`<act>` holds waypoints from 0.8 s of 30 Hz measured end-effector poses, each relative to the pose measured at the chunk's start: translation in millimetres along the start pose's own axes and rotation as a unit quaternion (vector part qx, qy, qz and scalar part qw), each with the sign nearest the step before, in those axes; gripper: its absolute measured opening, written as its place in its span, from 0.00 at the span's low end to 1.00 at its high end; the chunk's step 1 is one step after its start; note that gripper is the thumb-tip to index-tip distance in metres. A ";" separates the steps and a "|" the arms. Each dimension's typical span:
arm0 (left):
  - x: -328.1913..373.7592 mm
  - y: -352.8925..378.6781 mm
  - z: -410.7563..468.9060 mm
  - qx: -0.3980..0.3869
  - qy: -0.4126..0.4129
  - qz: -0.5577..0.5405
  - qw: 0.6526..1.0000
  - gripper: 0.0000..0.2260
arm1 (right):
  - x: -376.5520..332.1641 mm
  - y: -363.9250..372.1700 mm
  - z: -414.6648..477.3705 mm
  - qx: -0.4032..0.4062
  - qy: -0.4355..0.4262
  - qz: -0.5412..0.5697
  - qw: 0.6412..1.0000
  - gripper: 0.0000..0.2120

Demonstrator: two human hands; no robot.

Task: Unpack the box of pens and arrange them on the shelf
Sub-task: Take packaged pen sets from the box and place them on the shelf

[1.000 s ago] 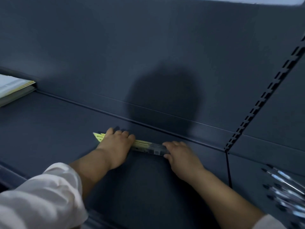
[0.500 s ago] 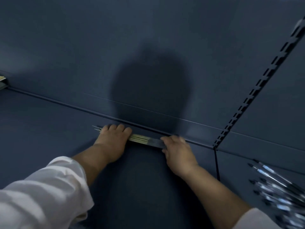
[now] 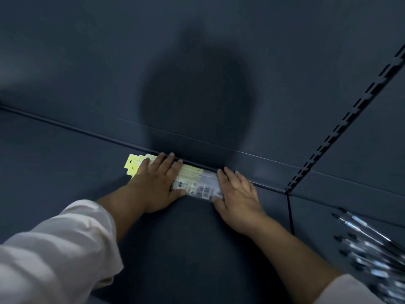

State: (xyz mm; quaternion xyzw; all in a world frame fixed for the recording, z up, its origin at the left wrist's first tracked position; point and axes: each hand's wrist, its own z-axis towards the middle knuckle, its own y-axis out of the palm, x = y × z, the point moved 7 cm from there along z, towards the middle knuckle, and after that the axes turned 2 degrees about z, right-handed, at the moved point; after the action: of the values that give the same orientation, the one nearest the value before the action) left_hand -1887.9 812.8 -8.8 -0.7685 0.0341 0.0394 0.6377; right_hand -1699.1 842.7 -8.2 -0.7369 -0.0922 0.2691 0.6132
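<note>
Pen packs [image 3: 194,183] now tipped flatter than half a second ago, printed face and barcode showing instead of just the edge. Lying on shelf [image 3: 65,172], back edge against rear wall [image 3: 219,62]. Left hand [image 3: 156,183] flat on yellow end, fingers [image 3: 163,163] spread. Right hand [image 3: 238,196] flat on clear end, fingers spread. Loose pens [image 3: 370,244] well apart at lower right, blurred.

The flat left hand [image 3: 156,183] hides the stacked yellow-carded pen packs' [image 3: 192,183] middle; loose clear-barrelled pens [image 3: 370,244] blur, cropped at the right edge.
</note>
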 end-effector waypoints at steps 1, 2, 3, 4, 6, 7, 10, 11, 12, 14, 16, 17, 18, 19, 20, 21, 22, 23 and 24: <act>-0.4 3.7 -1.3 -0.002 0.004 -0.002 1.000 0.39 | -1.5 3.2 -3.5 -0.003 0.005 -0.014 1.000 0.35; -0.3 6.6 -3.6 -0.004 0.010 -0.006 1.000 0.42 | -3.0 5.7 -7.0 -0.005 0.008 -0.025 1.000 0.36; -0.1 9.1 -6.6 -0.006 0.018 -0.011 1.000 0.44 | -4.3 8.3 -9.8 -0.006 0.011 -0.031 0.999 0.36; 0.0 11.3 -10.0 -0.009 0.025 -0.018 0.999 0.45 | -5.6 10.2 -12.8 -0.008 0.012 -0.031 0.999 0.36; -0.9 14.0 -16.2 -0.009 0.032 -0.035 0.999 0.41 | -8.1 13.4 -17.9 -0.016 0.013 -0.029 0.999 0.33; -1.4 14.7 -19.0 -0.009 0.032 -0.044 0.998 0.38 | -8.9 14.6 -20.0 -0.021 0.013 -0.029 0.999 0.32; -2.1 15.8 -25.2 -0.019 0.025 -0.056 0.998 0.32 | -11.4 16.2 -23.7 -0.031 0.016 -0.023 0.999 0.30; -1.6 15.0 -25.8 -0.025 0.025 -0.055 0.998 0.31 | -12.2 15.3 -23.6 -0.033 0.017 -0.019 0.999 0.30; -0.9 13.4 -25.8 -0.032 0.025 -0.053 0.998 0.31 | -12.6 13.4 -22.9 -0.037 0.018 -0.015 0.999 0.30; -1.0 9.3 -25.0 -0.042 0.026 -0.046 0.998 0.31 | -12.4 6.4 -20.1 -0.046 0.023 -0.009 0.999 0.32; -2.0 5.1 -23.8 -0.049 0.024 -0.037 0.998 0.33 | -8.8 -4.0 -14.7 -0.048 0.037 0.002 0.998 0.38; -2.6 3.7 -23.2 -0.051 0.021 -0.036 0.998 0.34 | -6.0 -9.6 -11.6 -0.050 0.050 0.010 0.997 0.43; -3.0 2.4 -22.6 -0.052 0.018 -0.037 0.998 0.34 | -3.7 -13.7 -8.2 -0.059 0.063 0.019 0.996 0.47; -3.1 1.8 -22.5 -0.053 0.016 -0.039 0.998 0.35 | -2.4 -16.4 -4.3 -0.071 0.074 0.024 0.994 0.50; -2.9 1.3 -22.1 -0.053 0.015 -0.041 0.998 0.35 | -2.3 -18.6 -0.3 -0.081 0.080 0.019 0.993 0.52; -2.7 0.7 -21.6 -0.052 0.014 -0.044 0.998 0.35 | -2.6 -20.6 3.5 -0.084 0.084 0.006 0.993 0.53; -2.4 -0.6 -21.3 -0.045 0.013 -0.046 0.998 0.36 | -3.9 -23.0 6.9 -0.085 0.086 -0.009 0.993 0.52; -2.5 -2.2 -21.4 -0.035 0.009 -0.046 0.998 0.36 | -5.1 -24.4 10.3 -0.088 0.087 -0.019 0.992 0.50; -2.7 -4.1 -22.3 -0.021 0.003 -0.043 0.999 0.36 | -7.1 -25.5 12.5 -0.092 0.084 -0.024 0.992 0.46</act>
State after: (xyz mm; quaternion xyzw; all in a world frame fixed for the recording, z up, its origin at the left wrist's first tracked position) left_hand -1889.8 791.7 -0.4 -0.7826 0.0016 0.0105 0.6224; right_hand -1706.5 855.9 16.8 -0.8078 -0.0826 0.1817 0.5547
